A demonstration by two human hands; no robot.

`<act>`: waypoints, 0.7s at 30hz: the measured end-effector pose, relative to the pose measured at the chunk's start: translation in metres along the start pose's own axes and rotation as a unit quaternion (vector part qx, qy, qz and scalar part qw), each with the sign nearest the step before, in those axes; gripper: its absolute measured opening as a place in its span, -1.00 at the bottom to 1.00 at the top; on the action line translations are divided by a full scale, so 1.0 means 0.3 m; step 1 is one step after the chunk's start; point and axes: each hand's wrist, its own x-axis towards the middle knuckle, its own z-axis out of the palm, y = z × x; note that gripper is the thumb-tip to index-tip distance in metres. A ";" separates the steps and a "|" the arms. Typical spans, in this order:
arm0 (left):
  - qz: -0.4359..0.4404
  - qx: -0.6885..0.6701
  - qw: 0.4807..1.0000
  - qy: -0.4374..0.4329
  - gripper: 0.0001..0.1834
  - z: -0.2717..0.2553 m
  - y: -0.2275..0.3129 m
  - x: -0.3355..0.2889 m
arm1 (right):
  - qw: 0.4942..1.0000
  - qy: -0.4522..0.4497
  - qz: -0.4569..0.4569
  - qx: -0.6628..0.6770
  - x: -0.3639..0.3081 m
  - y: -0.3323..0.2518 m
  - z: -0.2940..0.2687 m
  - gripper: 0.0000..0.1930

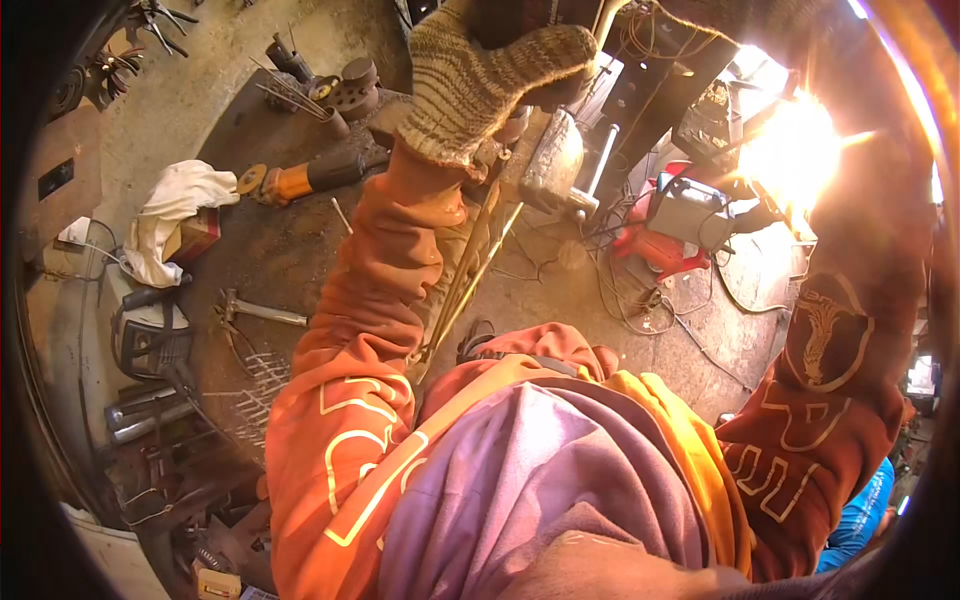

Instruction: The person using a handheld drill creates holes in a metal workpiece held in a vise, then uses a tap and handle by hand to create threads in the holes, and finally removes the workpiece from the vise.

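Observation:
At the top, my left hand [460, 85], in a striped knitted glove, curls around something dark [535, 20] that the frame edge cuts off. Its thumb reaches right across that dark thing, and the other fingertips are out of the frame. Just below the hand is a worn grey bench vise [553, 165] with a steel bar handle [603, 160]. My right arm, in an orange-brown sleeve [825, 350], stretches up the right side past a blinding glare [795, 150]; the right hand itself does not show.
An orange angle grinder [300, 182], a hammer [265, 312] and a white cloth [180, 215] lie at left. A red and grey machine [685, 215] with loose cables sits right of the vise. Long thin rods [490, 265] lean below it. Another person's blue clothing [862, 515] shows at lower right.

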 end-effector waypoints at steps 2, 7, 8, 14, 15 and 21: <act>0.005 0.015 1.000 0.008 -0.37 -0.012 -0.017 -0.016 | 0.994 -0.041 0.017 0.099 0.000 0.021 -0.008 -0.45; 0.021 0.077 0.997 0.011 -0.39 0.022 -0.050 -0.016 | 0.893 -0.326 -0.140 0.276 -0.040 0.098 0.103 -0.37; 0.029 0.085 0.996 0.010 -0.39 0.043 -0.069 -0.013 | 0.851 -0.383 -0.193 0.301 -0.062 0.120 0.138 -0.36; 0.103 0.100 0.969 0.203 -0.36 0.011 -0.096 -0.294 | 0.925 0.044 0.069 0.372 -0.548 0.198 0.422 -0.20; 0.099 0.070 0.966 0.228 -0.36 0.006 -0.120 -0.328 | 0.930 0.045 0.082 0.354 -0.577 0.225 0.449 -0.22; 0.031 -0.151 0.917 0.367 -0.29 -0.218 -0.021 -0.641 | 0.903 -0.081 0.037 0.419 -0.677 0.266 0.696 -0.19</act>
